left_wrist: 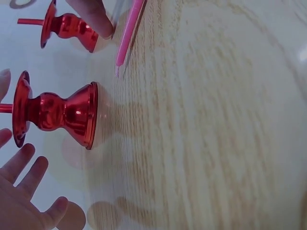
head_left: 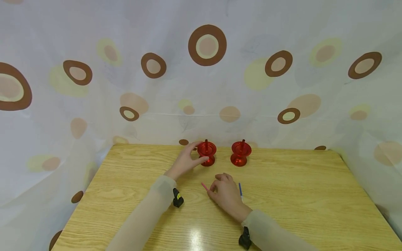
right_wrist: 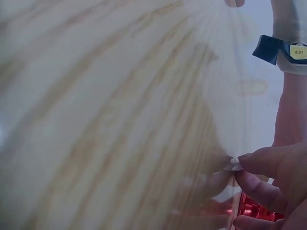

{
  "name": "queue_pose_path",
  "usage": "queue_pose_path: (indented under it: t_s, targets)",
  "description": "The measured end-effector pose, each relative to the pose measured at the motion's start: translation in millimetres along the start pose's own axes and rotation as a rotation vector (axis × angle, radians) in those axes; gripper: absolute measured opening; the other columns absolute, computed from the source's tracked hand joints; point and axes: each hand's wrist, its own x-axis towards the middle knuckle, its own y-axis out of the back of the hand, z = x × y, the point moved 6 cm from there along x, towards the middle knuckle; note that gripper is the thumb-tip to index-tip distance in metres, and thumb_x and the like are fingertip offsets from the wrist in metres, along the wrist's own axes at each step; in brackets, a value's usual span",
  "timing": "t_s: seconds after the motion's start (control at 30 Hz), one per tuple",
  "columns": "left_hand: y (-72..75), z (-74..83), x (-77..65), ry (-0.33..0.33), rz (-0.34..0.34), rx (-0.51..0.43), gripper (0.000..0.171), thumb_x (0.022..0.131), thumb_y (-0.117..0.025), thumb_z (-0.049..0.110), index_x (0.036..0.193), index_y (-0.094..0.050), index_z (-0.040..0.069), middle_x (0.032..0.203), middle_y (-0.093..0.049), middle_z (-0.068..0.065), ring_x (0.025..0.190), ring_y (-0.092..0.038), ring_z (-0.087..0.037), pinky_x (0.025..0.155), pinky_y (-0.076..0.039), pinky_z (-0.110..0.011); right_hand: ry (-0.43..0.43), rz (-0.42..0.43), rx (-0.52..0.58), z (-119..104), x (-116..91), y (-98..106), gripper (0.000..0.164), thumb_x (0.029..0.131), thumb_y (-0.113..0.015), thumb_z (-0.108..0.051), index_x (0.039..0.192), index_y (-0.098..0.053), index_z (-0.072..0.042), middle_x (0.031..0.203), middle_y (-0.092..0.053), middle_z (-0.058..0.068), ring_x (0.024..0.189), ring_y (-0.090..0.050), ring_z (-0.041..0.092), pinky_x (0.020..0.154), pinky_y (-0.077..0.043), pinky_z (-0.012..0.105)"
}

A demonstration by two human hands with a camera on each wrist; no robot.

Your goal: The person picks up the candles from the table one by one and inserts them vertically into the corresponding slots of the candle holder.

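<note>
A red metallic candle holder point(head_left: 207, 161) with an upright stem stands near the table's back edge. My left hand point(head_left: 184, 161) is spread around its left side. In the left wrist view, gaps show between those fingers point(left_wrist: 29, 175) and the holder. A second red candle holder point(head_left: 239, 161) stands to the right. My right hand point(head_left: 226, 193) is low over the table, pinching a thin pink candle point(head_left: 205, 186). The pink candle's wick end point(left_wrist: 125, 43) points away from that hand. Whatever whitish bit is at the right fingertips point(right_wrist: 256, 160) is too small to tell.
A thin blue stick point(head_left: 240, 190) with a whitish end lies just right of my right hand. The wooden table point(head_left: 301, 195) meets a white patterned cloth point(head_left: 176, 90) at the back and sides. Each wrist carries a small black camera point(head_left: 177, 198).
</note>
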Motion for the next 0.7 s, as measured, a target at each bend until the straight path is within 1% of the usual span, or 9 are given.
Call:
queue_pose_path:
  t_s: [0.23, 0.4, 0.47, 0.57, 0.63, 0.7]
  targets:
    - [-0.5, 0.2, -0.5, 0.011, 0.001, 0.010, 0.074, 0.094, -0.080, 0.037, 0.156, -0.047, 0.014, 0.156, -0.050, -0.009, 0.139, -0.050, -0.032, 0.115, -0.041, -0.054, 0.029, 0.004, -0.031, -5.2, 1.2, 1.1, 0.023, 0.083, -0.085, -0.014, 0.066, -0.070, -0.014, 0.122, -0.069, 0.022, 0.120, -0.058, 0.047, 0.099, -0.051, 0.062]
    - [-1.9, -1.4, 0.6, 0.005, 0.003, 0.017, 0.074, 0.094, -0.079, 0.039, 0.156, -0.048, 0.014, 0.157, -0.050, -0.009, 0.143, -0.047, -0.032, 0.117, -0.039, -0.054, 0.037, 0.014, -0.004, -5.0, 0.7, 1.6, 0.023, 0.082, -0.082, -0.008, 0.064, -0.068, -0.012, 0.117, -0.070, 0.022, 0.117, -0.059, 0.046, 0.101, -0.051, 0.059]
    - [-1.9, -1.9, 0.9, -0.003, 0.001, 0.018, 0.074, 0.094, -0.079, 0.039, 0.156, -0.047, 0.014, 0.156, -0.050, -0.009, 0.143, -0.047, -0.031, 0.117, -0.039, -0.054, 0.034, 0.018, 0.024, -3.6, 1.2, 2.3, 0.022, 0.082, -0.080, -0.005, 0.065, -0.067, -0.011, 0.109, -0.070, 0.019, 0.112, -0.060, 0.044, 0.100, -0.051, 0.057]
    - [-0.7, -1.8, 1.1, -0.019, 0.003, 0.000, 0.074, 0.094, -0.079, 0.038, 0.156, -0.047, 0.012, 0.155, -0.051, -0.010, 0.141, -0.049, -0.032, 0.116, -0.040, -0.055, 0.029, 0.026, 0.065, -1.0, 3.1, 4.2, 0.021, 0.081, -0.079, -0.002, 0.066, -0.066, -0.009, 0.093, -0.068, 0.012, 0.100, -0.061, 0.038, 0.096, -0.051, 0.053]
    - [0.8, -2.2, 0.7, -0.019, 0.006, -0.013, 0.074, 0.094, -0.080, 0.037, 0.156, -0.047, 0.011, 0.155, -0.052, -0.010, 0.139, -0.050, -0.033, 0.115, -0.041, -0.055, 0.026, 0.027, 0.080, 0.4, 4.6, 6.3, 0.020, 0.081, -0.080, -0.003, 0.068, -0.067, -0.009, 0.084, -0.065, 0.007, 0.095, -0.061, 0.035, 0.093, -0.050, 0.052]
    - [2.1, -3.3, 0.6, -0.013, 0.008, -0.026, 0.075, 0.094, -0.079, 0.036, 0.156, -0.046, 0.010, 0.154, -0.052, -0.011, 0.138, -0.050, -0.035, 0.114, -0.041, -0.057, 0.022, 0.028, 0.083, 1.2, 5.8, 9.0, 0.017, 0.082, -0.081, -0.004, 0.071, -0.068, -0.009, 0.079, -0.065, 0.003, 0.094, -0.061, 0.034, 0.091, -0.051, 0.051]
